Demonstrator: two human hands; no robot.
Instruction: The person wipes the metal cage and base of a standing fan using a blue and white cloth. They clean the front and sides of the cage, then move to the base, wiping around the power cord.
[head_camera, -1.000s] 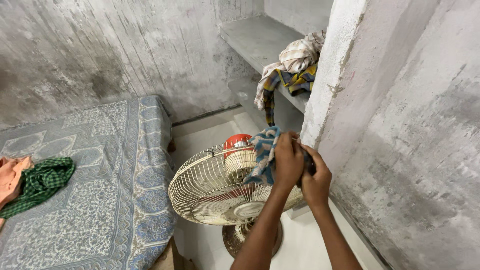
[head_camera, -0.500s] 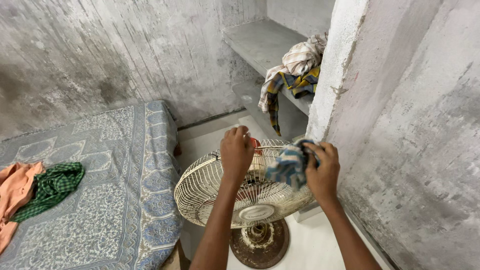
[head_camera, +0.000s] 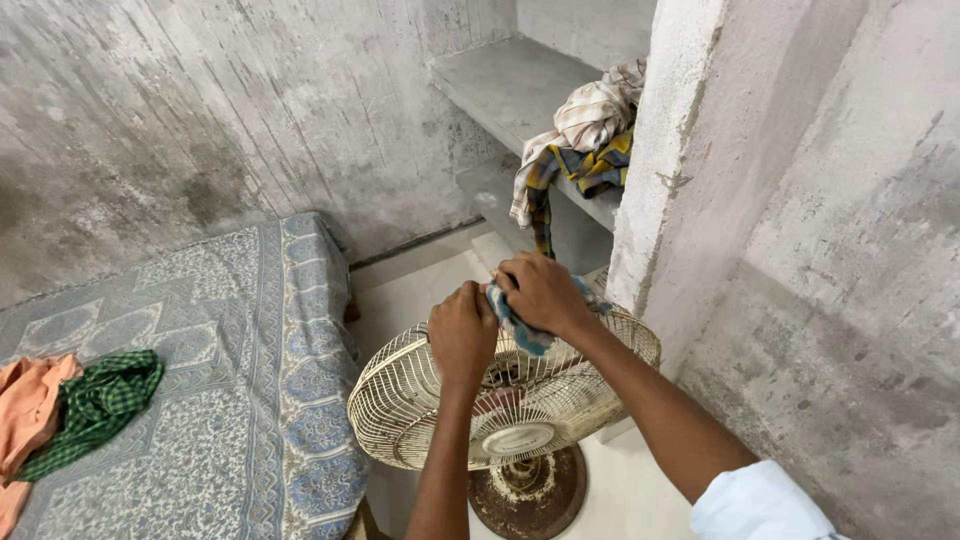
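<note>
Your right hand (head_camera: 545, 293) is clenched over a crumpled blue-and-cream patterned cloth (head_camera: 520, 325), its fingers curled tight around the soft fabric and pressing it down on the top rim of a round, cream-coloured wire-cage pedestal fan (head_camera: 500, 400). Your left hand (head_camera: 462, 335) sits just beside it, fingers bent and closed on the upper edge of the same cage, touching the cloth's near end. The fan's cage is a dome of thin radial wires, dulled and grimy, tilted so its face looks up toward you, with a pale round hub cap at its centre. Below it the round metal base (head_camera: 530, 495) is mottled brown with rust and stands on the smooth pale floor (head_camera: 420, 285). To your left lies a bed covered by a blue-grey sheet printed with fine floral borders (head_camera: 220, 380), and on it rest a rumpled green checked cloth (head_camera: 95, 405) and an orange cloth (head_camera: 25, 415) touching each other. Above the fan, a heap of striped and checked garments in cream, yellow and blue (head_camera: 575, 145) hangs limply over the edge of a grey concrete shelf (head_camera: 500, 85). The rough plastered wall (head_camera: 830, 250) at your right is streaked grey and stained.
</note>
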